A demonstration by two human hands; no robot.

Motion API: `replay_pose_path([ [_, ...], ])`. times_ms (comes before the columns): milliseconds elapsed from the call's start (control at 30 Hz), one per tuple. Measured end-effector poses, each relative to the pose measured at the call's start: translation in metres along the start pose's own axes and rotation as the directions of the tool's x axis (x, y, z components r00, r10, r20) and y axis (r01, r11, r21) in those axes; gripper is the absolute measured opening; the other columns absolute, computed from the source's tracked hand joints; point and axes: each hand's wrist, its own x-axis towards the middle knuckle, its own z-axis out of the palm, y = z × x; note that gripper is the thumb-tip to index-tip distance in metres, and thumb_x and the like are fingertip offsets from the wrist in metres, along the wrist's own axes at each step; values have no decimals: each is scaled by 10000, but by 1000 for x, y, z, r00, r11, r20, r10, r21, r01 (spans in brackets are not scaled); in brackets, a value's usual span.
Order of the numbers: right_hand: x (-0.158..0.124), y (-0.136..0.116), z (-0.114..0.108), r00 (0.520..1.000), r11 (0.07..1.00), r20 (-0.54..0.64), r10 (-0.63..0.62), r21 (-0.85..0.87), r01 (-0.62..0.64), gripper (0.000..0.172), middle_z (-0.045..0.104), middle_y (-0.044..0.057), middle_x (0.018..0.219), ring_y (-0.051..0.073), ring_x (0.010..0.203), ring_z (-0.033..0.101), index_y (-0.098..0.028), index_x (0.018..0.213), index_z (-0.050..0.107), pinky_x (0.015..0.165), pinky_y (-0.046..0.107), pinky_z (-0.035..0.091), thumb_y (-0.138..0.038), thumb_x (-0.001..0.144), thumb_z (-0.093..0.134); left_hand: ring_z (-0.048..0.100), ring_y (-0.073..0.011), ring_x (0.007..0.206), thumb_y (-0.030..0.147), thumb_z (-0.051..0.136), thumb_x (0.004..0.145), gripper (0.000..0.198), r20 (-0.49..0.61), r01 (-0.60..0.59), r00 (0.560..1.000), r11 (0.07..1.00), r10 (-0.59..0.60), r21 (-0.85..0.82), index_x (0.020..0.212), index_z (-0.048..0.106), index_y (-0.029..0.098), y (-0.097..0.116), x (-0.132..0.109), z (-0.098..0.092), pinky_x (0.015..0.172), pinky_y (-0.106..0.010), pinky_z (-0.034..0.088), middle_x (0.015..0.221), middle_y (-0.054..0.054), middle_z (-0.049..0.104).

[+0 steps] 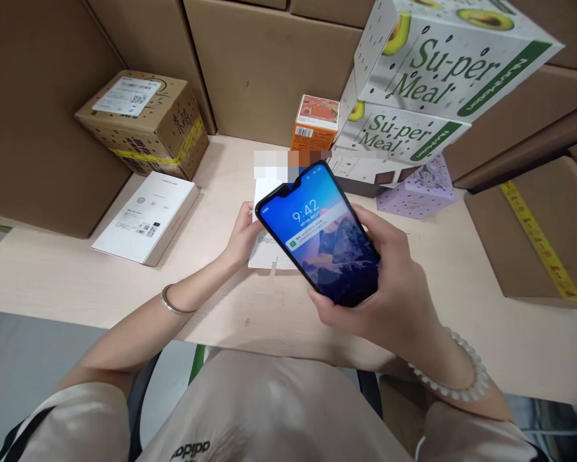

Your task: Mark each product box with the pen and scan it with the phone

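My right hand (389, 289) is wrapped round a smartphone (321, 234) held above the wooden table (76, 269), its lit lock screen reading 9:42. Behind the phone lies a white sheet of paper (267, 253) on the table. My left hand (242, 237) rests on that paper's left edge, fingers curled against it. A silver bangle circles my left wrist and a bead bracelet my right wrist.
A flat white box (146, 217) lies at the left, beside a taped brown carton (146, 122). A small orange box (316, 123) stands at the back. Two "Su-per Meal" cartons (413, 96) are stacked on a lilac box (420, 189). Large cardboard boxes (529, 231) wall the table.
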Motion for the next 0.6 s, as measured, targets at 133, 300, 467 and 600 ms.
replay_pose_path([
  [133,-2,-2,-1,1000,1000,-3,14,-7,-14,1018,675,121,1588,440,1351,742,-411,1632,424,920,548,713,-334,733,896,784,-249,913,587,932,850,462,19,51,999,999,-51,-7,1010,660,250,-1,4,-1,894,-427,664,986,-31,799],
  [300,-1,0,1,1000,1000,-23,-8,-8,8,1006,689,120,1573,432,1332,755,-399,1635,427,914,532,718,-335,741,886,751,-215,895,589,949,825,488,-24,-10,1000,1000,10,18,970,661,222,4,-3,3,879,-377,624,1002,-36,797],
  [467,2,5,4,997,997,-48,-67,-37,66,977,705,115,1548,394,1266,784,-355,1646,417,868,494,723,-340,759,826,759,-221,887,669,950,784,563,-45,-46,998,998,48,44,951,658,217,8,-8,7,864,-366,627,968,-26,796],
  [600,8,11,0,996,994,-20,-92,-64,91,989,675,126,1576,388,1289,765,-324,1661,405,872,483,714,-346,763,821,801,-287,976,649,974,751,598,-15,-71,997,993,73,91,1026,652,227,11,-9,5,880,-399,649,1009,-46,815],
])
